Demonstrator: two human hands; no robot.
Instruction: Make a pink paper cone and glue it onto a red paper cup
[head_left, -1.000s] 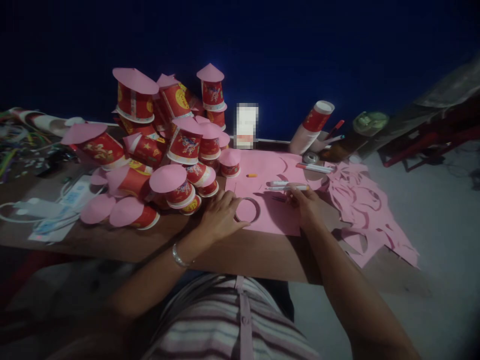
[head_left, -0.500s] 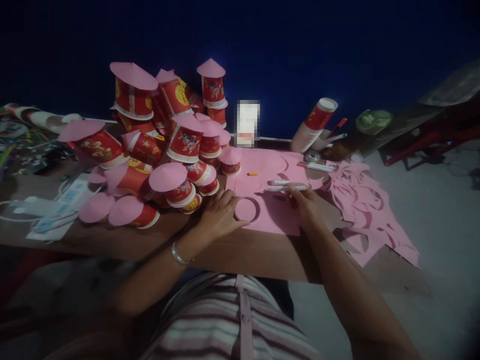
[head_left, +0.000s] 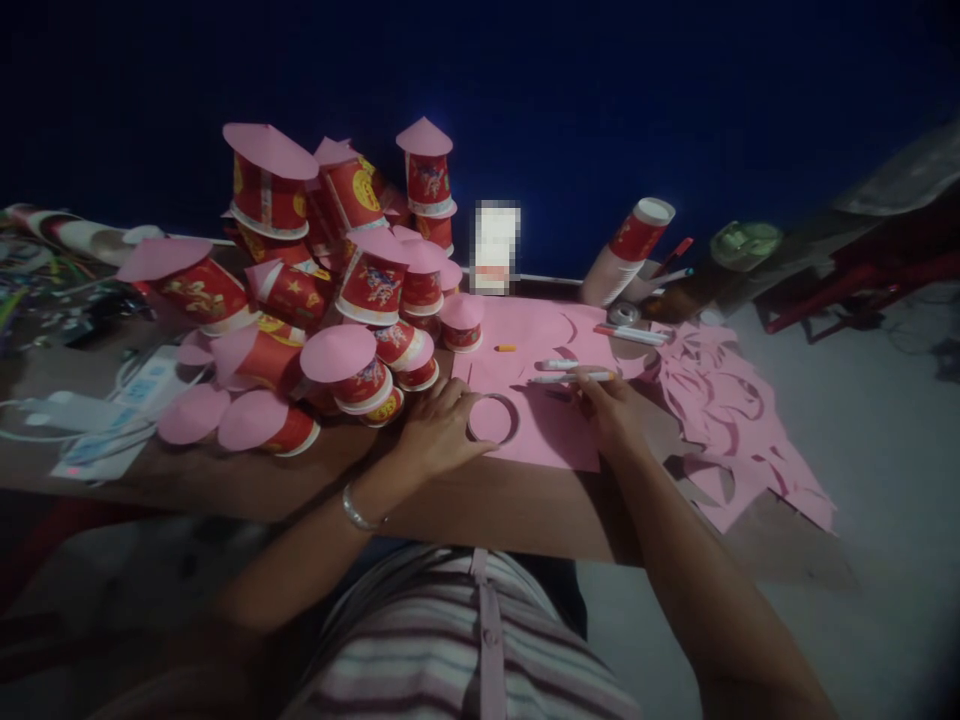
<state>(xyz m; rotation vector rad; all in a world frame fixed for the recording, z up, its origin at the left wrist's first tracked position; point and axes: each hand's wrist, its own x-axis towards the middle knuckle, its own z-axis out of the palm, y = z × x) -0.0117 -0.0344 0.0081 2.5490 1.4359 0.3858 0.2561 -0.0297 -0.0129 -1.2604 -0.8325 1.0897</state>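
Observation:
My left hand (head_left: 441, 428) presses a thin dark ring (head_left: 516, 420) against a pink paper sheet (head_left: 566, 447), thumb at its near edge and fingers along its left side. Pink paper shows through the ring's middle. In my right hand (head_left: 613, 408) a slim white pen (head_left: 551, 379) is pinched between thumb and fingers. It lies almost level over the sheet, pointing left towards the ring. Just beyond it is a second white pen (head_left: 559, 365). A small orange cap (head_left: 506, 348) rests farther back on the paper.
Red paper cups (head_left: 371, 287) with pink cone tops pile up at the left. Pink offcuts (head_left: 720, 400) cover the table's right side. Stacked cups (head_left: 630, 250), a tape roll (head_left: 624, 314) and more pens (head_left: 634, 334) stand or lie behind. A power strip (head_left: 124, 410) sits far left.
The view has shifted very slightly. Both hands, the ring and the pen stay in practically the same places.

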